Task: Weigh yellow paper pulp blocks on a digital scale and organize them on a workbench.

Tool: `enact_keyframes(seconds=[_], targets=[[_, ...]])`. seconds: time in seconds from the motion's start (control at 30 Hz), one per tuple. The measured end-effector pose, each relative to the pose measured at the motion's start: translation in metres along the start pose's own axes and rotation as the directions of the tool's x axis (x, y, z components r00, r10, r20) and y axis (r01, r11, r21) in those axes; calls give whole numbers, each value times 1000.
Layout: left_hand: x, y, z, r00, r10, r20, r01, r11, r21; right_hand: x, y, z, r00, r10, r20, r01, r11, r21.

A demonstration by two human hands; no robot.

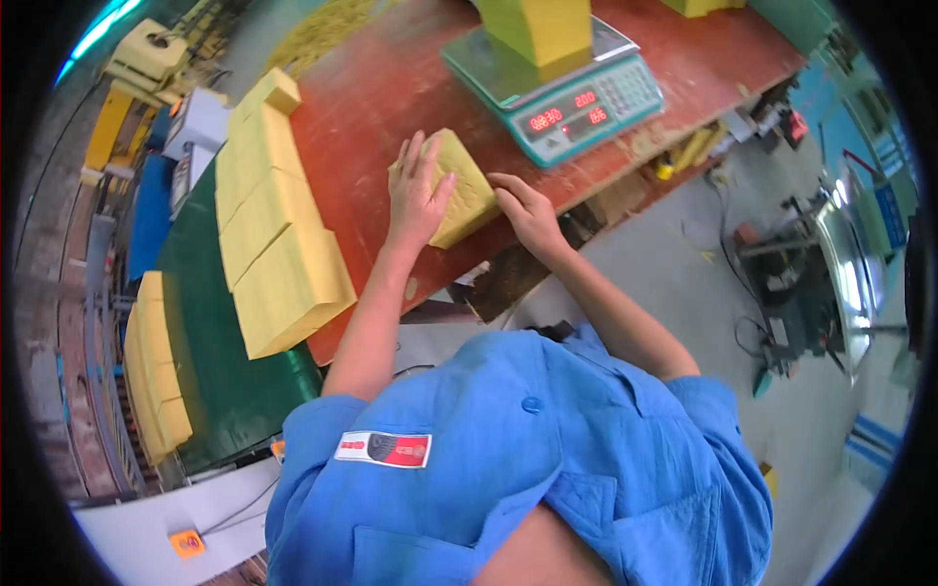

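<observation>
A yellow block (459,195) with a dimpled top lies at the near edge of the red table (362,127). My left hand (418,200) is laid along its left side, fingers long and the thumb over the top face. At the block's right corner, the bent fingers of my right hand (529,215) press against it. Just beyond stands a teal digital scale (567,127) with lit red figures. Another yellow block (542,29) rests on the scale's metal pan, cut off by the upper edge of the view.
A row of yellow blocks (274,215) lines the table's left side. Left of it runs a green belt (200,293) with more yellow blocks (156,371) along its far side. Yellow scraps (322,34) lie beyond the table. Machinery (811,264) stands on the floor at right.
</observation>
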State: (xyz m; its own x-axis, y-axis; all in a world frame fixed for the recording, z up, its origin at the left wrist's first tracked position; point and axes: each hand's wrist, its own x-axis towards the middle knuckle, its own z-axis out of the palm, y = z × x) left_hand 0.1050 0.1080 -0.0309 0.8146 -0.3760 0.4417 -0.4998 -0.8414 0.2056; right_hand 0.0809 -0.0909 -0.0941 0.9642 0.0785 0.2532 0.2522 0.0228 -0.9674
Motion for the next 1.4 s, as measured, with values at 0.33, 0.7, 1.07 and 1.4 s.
enact_keyframes(seconds=[0.33,0.7,1.07,1.4], targets=[[-68,-2,12,662,-678,321,442,7,-897,-30,-9,43,998,29,48,-19,981,-195],[-64,19,-4,656,-752,-63,668,618,-416,-39,-12,-4,993,35,109,-29,998,-56],[-52,74,-19,969,-243,38,232,955,182,-93,-4,-71,932,323,164,-357,894,270],[-42,54,-19,984,-161,72,160,987,23,-117,-10,-65,938,316,144,-337,927,164]])
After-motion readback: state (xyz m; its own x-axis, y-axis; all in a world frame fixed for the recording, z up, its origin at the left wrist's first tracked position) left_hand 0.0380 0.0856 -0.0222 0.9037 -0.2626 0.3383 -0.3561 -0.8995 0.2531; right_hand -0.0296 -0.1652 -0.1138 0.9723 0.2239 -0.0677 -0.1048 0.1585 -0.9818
